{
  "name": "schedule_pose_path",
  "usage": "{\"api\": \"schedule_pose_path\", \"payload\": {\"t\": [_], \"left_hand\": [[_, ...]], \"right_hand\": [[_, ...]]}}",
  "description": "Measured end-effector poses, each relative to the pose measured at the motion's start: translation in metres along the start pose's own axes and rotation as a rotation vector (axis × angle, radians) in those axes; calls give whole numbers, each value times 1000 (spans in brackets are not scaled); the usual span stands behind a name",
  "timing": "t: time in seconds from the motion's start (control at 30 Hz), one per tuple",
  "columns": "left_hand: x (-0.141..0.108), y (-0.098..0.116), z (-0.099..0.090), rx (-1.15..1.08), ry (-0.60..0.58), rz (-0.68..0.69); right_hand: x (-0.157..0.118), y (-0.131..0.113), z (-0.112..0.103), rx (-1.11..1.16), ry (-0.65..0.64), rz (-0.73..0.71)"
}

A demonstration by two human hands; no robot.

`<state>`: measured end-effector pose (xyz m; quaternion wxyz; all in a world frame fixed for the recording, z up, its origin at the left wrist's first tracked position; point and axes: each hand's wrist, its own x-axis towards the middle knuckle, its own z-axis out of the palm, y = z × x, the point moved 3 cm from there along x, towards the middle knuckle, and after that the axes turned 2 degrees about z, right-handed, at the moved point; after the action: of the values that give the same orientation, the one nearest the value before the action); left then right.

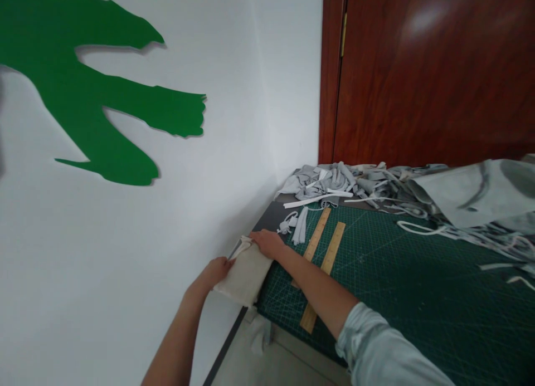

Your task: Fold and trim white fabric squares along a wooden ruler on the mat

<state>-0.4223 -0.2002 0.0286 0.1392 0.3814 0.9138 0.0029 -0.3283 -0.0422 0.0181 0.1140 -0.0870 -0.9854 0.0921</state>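
Note:
A cream cloth bag [246,274] hangs over the left corner of the table, close to the white wall. My left hand [219,270] pinches its left edge, with the thumb on the near face and the other fingers partly hidden behind the cloth. At its upper right edge, my right hand [266,243] grips the cloth, fingers curled over the top. Between the two hands the upper edge looks folded, with a lighter layer showing. Two wooden rulers [334,244] lie just right of the bag, partly under my right forearm.
A green cutting mat [388,274] covers much of the table. Grey and white fabric scraps [334,180] are heaped along the back, with a large pale cloth [480,191] at the right. Small white strips [300,225] lie near the rulers. A brown wooden door [430,68] stands behind.

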Motion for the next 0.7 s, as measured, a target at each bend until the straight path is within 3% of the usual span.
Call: {"api": "schedule_pose_path", "payload": {"t": [0.2, 0.37, 0.47, 0.6, 0.7], "left_hand": [[1, 3, -2, 32, -71, -29], [-13, 15, 11, 180, 79, -27], [-17, 16, 14, 235, 102, -26], [-19, 6, 2, 263, 72, -22], [-22, 7, -11, 315, 131, -68]], "right_hand": [[1, 17, -3, -54, -15, 57], [6, 32, -2, -78, -26, 173], [11, 34, 0, -79, -27, 229], [14, 33, 2, -67, -32, 299], [14, 31, 2, -49, -22, 332]]}}
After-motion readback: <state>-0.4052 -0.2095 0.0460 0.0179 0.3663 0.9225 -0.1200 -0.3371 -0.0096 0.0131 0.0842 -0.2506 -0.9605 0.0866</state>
